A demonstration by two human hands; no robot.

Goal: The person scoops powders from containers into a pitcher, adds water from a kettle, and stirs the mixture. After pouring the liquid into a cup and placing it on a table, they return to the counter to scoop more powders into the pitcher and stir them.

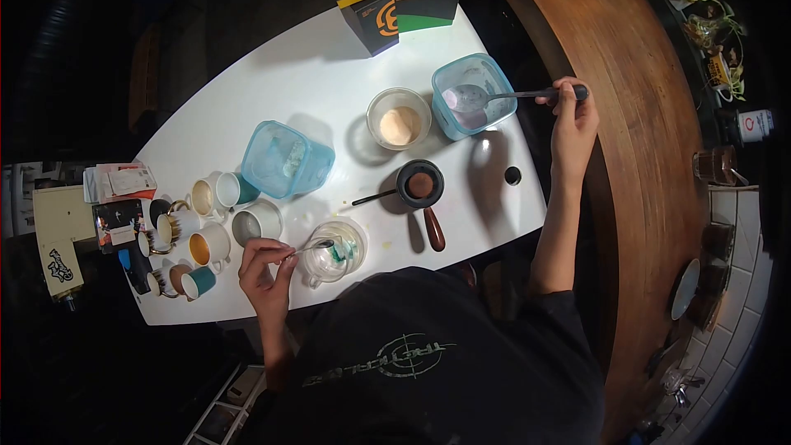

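Pinched in my left hand (265,274) is a small metal spoon (325,244), its tip over a glass jar (336,252) with white and green contents. My right hand (573,119) grips the dark handle of a large spoon (471,99), whose bowl is inside a blue square container (449,121) with a pale purple substance. Beside that container sits a clear cup (399,119) holding beige powder. Below the cup is a black holder with brown powder (420,185) and a wooden handle. A second blue container (276,161) lies nearer my left hand.
Several mugs (208,245) crowd the white table's (362,78) left end, near cards (124,181). Dark printed boxes (420,2) stand at the far edge. A wooden counter (638,115) runs along the right. A small black round object (512,175) lies near the table's right edge.
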